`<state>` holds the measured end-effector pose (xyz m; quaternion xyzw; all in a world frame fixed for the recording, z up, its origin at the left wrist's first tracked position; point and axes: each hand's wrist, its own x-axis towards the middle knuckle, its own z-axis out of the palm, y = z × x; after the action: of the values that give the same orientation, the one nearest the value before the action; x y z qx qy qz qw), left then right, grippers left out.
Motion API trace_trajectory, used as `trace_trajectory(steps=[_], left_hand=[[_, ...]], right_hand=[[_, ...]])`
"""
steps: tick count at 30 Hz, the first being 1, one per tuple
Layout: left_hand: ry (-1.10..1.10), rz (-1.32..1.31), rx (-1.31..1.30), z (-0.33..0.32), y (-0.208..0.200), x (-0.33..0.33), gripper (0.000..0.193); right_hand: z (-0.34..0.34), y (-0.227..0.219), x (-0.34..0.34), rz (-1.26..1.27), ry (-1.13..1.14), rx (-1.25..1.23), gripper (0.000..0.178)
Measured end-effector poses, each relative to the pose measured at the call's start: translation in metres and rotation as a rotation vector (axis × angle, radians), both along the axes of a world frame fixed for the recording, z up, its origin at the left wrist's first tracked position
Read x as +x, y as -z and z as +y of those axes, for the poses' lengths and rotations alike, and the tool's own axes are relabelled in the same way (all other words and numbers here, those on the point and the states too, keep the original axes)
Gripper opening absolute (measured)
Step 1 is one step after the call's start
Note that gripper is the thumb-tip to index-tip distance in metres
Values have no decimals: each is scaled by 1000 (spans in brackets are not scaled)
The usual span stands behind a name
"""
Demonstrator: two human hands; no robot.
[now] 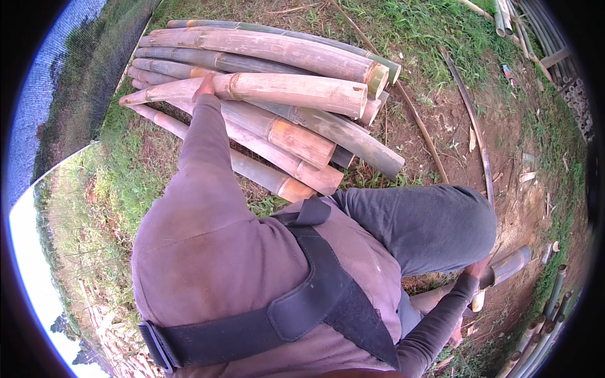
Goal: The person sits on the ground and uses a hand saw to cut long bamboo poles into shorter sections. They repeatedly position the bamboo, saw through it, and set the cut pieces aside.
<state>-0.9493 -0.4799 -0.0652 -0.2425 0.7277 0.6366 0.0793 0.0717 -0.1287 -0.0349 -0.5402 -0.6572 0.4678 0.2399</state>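
Note:
A pile of cut bamboo poles [296, 135] lies on the ground in front of me, thick ends pointing right. My left arm, in a purple sleeve, reaches out over the pile. My left hand [203, 86] is far out on it, fingers curled over the pale top pole [296, 91] near its narrow end. My right hand [477, 269] is low at the right, beside my bent knee in grey trousers [435, 223]. It grips a separate greyish bamboo pole [512, 263] that lies slanted on the dirt.
Dark shade netting [82, 75] hangs along the left. Thin split bamboo strips [474, 126] curve across bare dirt at right. More poles are stacked at the top right [526, 22] and lower right [545, 331]. Grass surrounds the pile.

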Motion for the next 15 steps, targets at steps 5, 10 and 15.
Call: trace_trajectory(steps=[5,10,15], left_hand=[[145,-14,385,4,0,62,80],[-3,-163,-356,-31,-3,114,97],[33,-66,-816,-58,-9,167,135]], right_hand=[[-16,-166,-166,128,90,150,53],[-6,-202,-180,-8,-72,284,50],[-25,-169,-161,62,31,108,55]])
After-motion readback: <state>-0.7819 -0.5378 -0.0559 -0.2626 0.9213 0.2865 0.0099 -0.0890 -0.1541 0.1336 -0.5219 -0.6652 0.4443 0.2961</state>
